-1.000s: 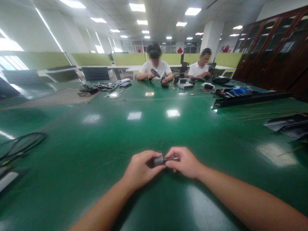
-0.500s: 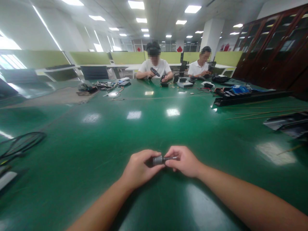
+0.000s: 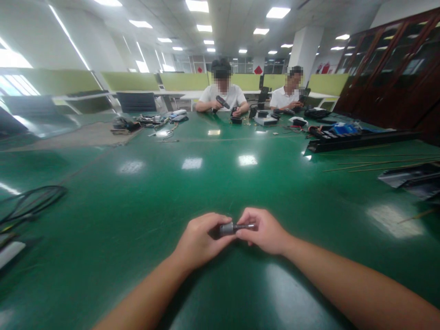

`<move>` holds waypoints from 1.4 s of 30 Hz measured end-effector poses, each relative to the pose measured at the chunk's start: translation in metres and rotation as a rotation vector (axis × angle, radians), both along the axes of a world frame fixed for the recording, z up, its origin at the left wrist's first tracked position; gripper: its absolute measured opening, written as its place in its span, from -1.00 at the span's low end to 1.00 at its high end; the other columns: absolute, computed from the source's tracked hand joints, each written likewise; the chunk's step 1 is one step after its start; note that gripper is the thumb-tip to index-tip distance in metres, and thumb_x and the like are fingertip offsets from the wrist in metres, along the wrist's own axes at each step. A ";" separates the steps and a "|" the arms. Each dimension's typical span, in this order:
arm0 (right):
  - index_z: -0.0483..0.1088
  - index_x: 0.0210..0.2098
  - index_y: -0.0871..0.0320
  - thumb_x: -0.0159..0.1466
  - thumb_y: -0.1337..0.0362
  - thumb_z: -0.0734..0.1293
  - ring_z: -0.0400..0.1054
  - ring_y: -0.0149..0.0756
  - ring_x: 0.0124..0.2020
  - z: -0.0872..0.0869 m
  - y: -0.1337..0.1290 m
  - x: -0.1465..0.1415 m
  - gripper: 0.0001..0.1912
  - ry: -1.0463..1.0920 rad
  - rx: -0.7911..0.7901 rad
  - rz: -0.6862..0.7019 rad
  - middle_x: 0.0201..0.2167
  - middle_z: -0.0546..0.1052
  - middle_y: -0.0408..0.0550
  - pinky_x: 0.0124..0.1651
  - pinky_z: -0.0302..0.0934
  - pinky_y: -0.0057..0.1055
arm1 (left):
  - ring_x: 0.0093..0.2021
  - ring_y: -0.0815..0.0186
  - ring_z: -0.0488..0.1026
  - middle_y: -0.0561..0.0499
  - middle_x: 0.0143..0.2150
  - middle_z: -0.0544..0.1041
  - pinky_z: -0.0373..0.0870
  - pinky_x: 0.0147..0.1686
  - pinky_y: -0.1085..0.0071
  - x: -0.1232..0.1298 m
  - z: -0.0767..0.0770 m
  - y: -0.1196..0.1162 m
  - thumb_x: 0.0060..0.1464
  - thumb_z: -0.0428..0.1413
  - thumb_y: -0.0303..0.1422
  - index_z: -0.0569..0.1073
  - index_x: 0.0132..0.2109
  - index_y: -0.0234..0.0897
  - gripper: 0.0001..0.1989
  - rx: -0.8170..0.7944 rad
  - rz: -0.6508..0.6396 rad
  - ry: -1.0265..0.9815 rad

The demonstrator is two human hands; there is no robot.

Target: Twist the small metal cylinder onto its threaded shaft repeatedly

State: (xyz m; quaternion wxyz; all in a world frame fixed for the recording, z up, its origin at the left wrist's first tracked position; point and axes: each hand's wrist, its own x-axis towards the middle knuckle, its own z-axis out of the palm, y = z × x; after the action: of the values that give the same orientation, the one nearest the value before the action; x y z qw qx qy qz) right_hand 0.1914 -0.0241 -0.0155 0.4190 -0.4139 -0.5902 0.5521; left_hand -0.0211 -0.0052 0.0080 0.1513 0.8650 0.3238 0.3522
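Low in the middle of the head view, a short grey metal cylinder with a thin ridged shaft (image 3: 227,228) lies level between my hands. It may be a hole saw or a small motor, but I cannot tell its kind. My left hand (image 3: 202,238) grips the cylinder from the left, thumb below and fingers above. From the right, my right hand (image 3: 263,231) pinches the dark shaft with thumb and fingertips. The shaft's bright tip points right, and part of it is covered by the right fingers. Both hands are close together over the green tabletop (image 3: 192,188).
Black cables (image 3: 37,206) lie at the left edge. Dark metal channels (image 3: 409,178), thin rods (image 3: 364,162) and a long black rail (image 3: 360,142) occupy the right. Across the table, one person (image 3: 222,94) holds a power drill (image 3: 222,101); another person (image 3: 287,96) sits beside.
Both hands keep the same grip on the grey cylinder and its shaft. The whole view has shifted very slightly; little else differs.
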 end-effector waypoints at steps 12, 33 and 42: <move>0.35 -0.37 0.18 0.13 0.29 0.43 0.31 -0.46 -0.64 0.002 -0.003 0.001 -0.83 0.006 0.044 -0.028 -0.57 0.44 -0.21 -0.55 0.17 -0.53 | -0.25 0.33 0.56 0.02 -0.22 0.61 0.46 -0.20 0.46 -0.001 0.001 0.001 0.05 0.30 -0.31 0.52 -0.13 -0.22 -0.77 0.020 0.007 -0.025; 0.34 -0.39 0.20 0.11 0.30 0.42 0.25 -0.47 -0.63 0.003 -0.004 0.001 -0.83 0.029 0.057 -0.090 -0.57 0.42 -0.20 -0.55 0.12 -0.52 | -0.22 0.32 0.57 0.04 -0.19 0.62 0.48 -0.19 0.45 -0.004 0.001 0.003 0.02 0.31 -0.32 0.52 -0.12 -0.19 -0.75 0.014 0.048 -0.037; 0.34 -0.40 0.19 0.12 0.29 0.42 0.25 -0.46 -0.62 0.003 -0.003 0.002 -0.83 -0.008 0.081 -0.124 -0.59 0.39 -0.22 -0.54 0.07 -0.52 | -0.24 0.26 0.58 -0.03 -0.21 0.62 0.49 -0.20 0.40 -0.004 0.005 0.001 0.03 0.29 -0.32 0.53 -0.14 -0.23 -0.77 0.024 0.074 -0.042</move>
State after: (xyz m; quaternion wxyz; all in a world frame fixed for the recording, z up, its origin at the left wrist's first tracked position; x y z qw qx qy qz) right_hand 0.1938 -0.0273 -0.0126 0.4667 -0.4346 -0.5868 0.4990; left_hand -0.0252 -0.0041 0.0135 0.1345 0.8467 0.3479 0.3795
